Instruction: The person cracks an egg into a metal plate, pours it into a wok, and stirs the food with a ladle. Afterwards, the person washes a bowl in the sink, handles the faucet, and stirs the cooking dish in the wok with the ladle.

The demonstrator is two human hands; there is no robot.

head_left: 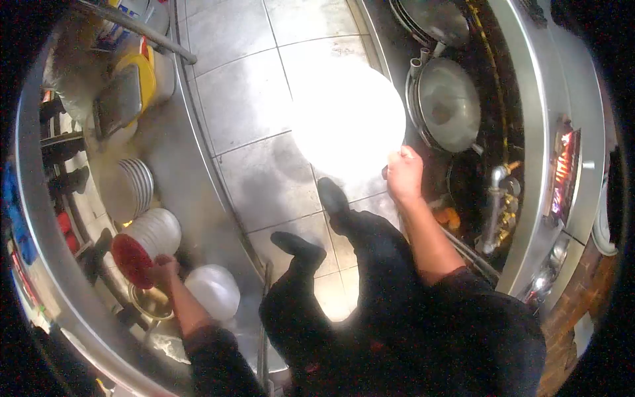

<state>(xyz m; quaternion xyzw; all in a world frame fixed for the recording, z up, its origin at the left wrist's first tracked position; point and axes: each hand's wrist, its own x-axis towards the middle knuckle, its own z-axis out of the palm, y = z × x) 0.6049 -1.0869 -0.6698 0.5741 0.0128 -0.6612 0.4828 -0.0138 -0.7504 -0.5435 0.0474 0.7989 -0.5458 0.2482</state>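
My right hand (405, 173) is closed at the lower right edge of a large, round, overexposed white plate (349, 119), held above the tiled floor. On the left, my left hand (165, 268) is at the end of a stack of white dishes (157, 233) that lies tilted on the metal shelf, beside its red end piece (132, 257). Those fingers look bent, and what they grip is too small to make out. Next to this hand is a white rounded bowl (213, 292). A metal pot (151, 301) sits just below the red piece.
More plates (135, 188) stand in a leaning stack on the left shelf, near a yellow-rimmed container (151, 76). Woks (450, 104) rest on the right, with a pipe and valve (496, 192) beside them. A metal bar (142, 30) crosses the upper left.
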